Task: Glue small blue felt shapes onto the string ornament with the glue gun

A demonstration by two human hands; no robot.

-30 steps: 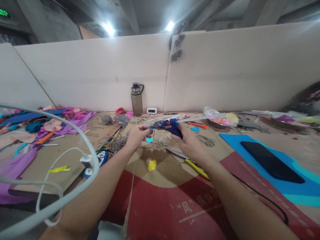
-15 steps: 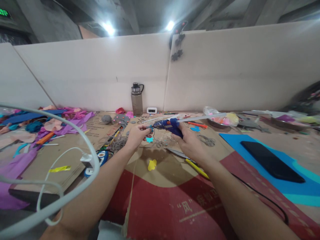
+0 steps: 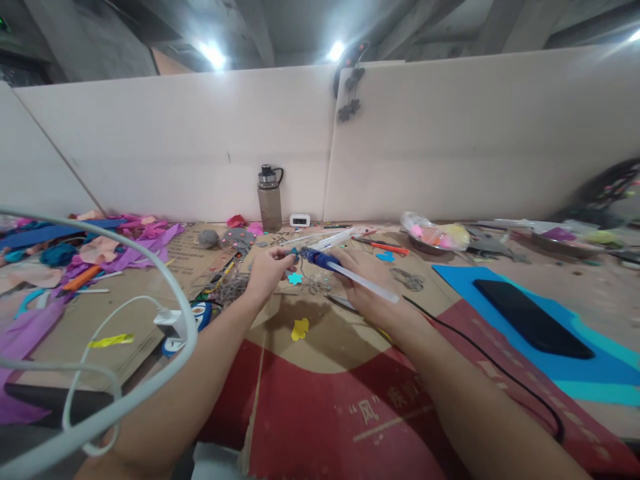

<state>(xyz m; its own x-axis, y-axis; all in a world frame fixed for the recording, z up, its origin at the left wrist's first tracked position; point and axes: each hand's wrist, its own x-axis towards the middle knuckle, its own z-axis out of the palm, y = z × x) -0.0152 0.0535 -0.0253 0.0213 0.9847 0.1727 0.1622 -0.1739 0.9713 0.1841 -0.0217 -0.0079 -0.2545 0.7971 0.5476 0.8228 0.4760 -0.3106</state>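
My right hand point(image 3: 367, 277) is wrapped round a blue hot glue gun point(image 3: 320, 258). A long translucent glue stick point(image 3: 367, 282) sticks out of its back, slanting toward me. The gun's nozzle points left at my left hand point(image 3: 270, 270), whose fingers pinch a small dark blue piece point(image 3: 295, 252). Nozzle and piece look close; whether they touch I cannot tell. Just below the fingertips is a cyan flower cutout point(image 3: 295, 279). A yellow cutout point(image 3: 300, 329) lies on the cardboard point(image 3: 330, 347) nearer to me. Beneath my right wrist are partly hidden scissors point(image 3: 343, 303).
A bottle point(image 3: 270, 200) and small white clock point(image 3: 300, 220) stand at the back. Left are colourful scraps point(image 3: 107, 250), a white charger point(image 3: 169, 323) and a looping cable point(image 3: 187, 307). Right, a phone point(image 3: 530, 319) lies on blue sheets point(image 3: 460, 283); a black cord point(image 3: 480, 343) runs near my forearm.
My right hand has turned the glue gun, so its glue stick now slants toward me instead of pointing right. My left hand keeps its pinch. The whole view has shifted slightly.
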